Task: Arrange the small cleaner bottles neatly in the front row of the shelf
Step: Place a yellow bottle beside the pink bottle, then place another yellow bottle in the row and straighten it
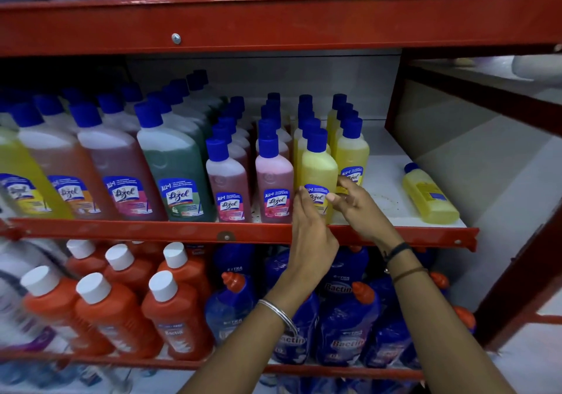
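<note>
Small blue-capped cleaner bottles stand in rows on the middle shelf (395, 211). At the front stand two pink ones (228, 180) (273, 177) and a yellow one (317, 168). My left hand (307, 226) and my right hand (352, 202) hold that front yellow bottle from either side at its label. Just behind it to the right stands another yellow bottle (352, 153). One more yellow bottle (428, 195) lies on its side at the shelf's right end, apart from the rows.
Large cleaner bottles (173, 165) fill the shelf's left part. The red front rail (152, 230) runs under the bottles. Orange bottles (103, 311) and dark blue bottles (343, 326) fill the shelf below. A red upright (523, 272) bounds the right side.
</note>
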Demonstrator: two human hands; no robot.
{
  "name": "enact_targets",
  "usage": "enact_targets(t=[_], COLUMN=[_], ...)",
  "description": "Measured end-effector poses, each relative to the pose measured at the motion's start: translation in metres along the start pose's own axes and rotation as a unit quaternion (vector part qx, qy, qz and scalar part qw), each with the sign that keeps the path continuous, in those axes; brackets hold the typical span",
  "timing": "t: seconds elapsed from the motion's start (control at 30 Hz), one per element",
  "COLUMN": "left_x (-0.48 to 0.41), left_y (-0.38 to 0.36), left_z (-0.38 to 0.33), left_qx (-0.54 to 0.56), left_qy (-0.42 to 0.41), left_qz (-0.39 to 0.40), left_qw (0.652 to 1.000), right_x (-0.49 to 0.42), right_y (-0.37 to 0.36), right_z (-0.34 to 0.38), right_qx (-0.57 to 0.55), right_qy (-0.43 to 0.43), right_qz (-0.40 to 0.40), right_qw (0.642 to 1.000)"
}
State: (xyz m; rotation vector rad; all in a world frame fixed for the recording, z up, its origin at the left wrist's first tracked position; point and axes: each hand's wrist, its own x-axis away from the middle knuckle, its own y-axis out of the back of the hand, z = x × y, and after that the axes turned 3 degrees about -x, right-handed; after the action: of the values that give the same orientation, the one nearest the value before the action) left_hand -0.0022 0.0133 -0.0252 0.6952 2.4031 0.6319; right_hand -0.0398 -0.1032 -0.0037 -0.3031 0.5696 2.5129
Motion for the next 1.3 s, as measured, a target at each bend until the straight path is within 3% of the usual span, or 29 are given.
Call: enact_targets(t=[0.3,0.47,0.53,0.6,0.67,0.73,0.8,0.9,1.0,1.17,1.3], left_x=[0.013,0.016,0.004,-0.017,-0.042,-0.063,-0.079,-0.091,-0.091,-0.076,-0.051], left_y=[-0.001,-0.011,-0.024,-0.048,-0.077,-0.100,-0.117,-0.128,-0.128,-0.112,-0.087], left_z=[0.002,-0.024,-0.037,-0.048,-0.059,-0.074,-0.087,-0.094,-0.087,-0.073,-0.063], left_qx=[-0.020,-0.025,0.006,0.038,0.043,0.043,0.026,0.016,0.077,0.158,0.097], left_qy=[-0.024,-0.169,-0.185,-0.173,-0.136,-0.050,0.024,0.090,0.131,0.067,-0.035], left_qz=[-0.010,-0.095,-0.075,-0.023,0.064,0.168,0.224,0.231,0.202,0.109,0.027], left_qw=[0.999,0.981,0.980,0.984,0.988,0.984,0.974,0.969,0.967,0.979,0.994], right_x=[0.009,0.023,0.021,0.018,0.017,0.018,0.018,0.021,0.024,0.031,0.033], right_y=[0.003,0.055,0.080,0.099,0.109,0.118,0.127,0.139,0.143,0.134,0.116], right_z=[-0.003,-0.009,-0.018,-0.032,-0.034,-0.032,-0.030,-0.029,-0.031,-0.039,-0.035], right_qx=[-0.015,0.049,0.195,0.336,0.360,0.334,0.300,0.235,0.138,-0.045,-0.053], right_qy=[0.017,0.034,-0.011,-0.130,-0.229,-0.254,-0.260,-0.265,-0.273,-0.199,-0.118], right_qz=[-0.055,-0.188,-0.235,-0.227,-0.219,-0.216,-0.219,-0.220,-0.224,-0.213,-0.200], right_qw=[0.998,0.980,0.952,0.905,0.877,0.882,0.891,0.909,0.925,0.955,0.971])
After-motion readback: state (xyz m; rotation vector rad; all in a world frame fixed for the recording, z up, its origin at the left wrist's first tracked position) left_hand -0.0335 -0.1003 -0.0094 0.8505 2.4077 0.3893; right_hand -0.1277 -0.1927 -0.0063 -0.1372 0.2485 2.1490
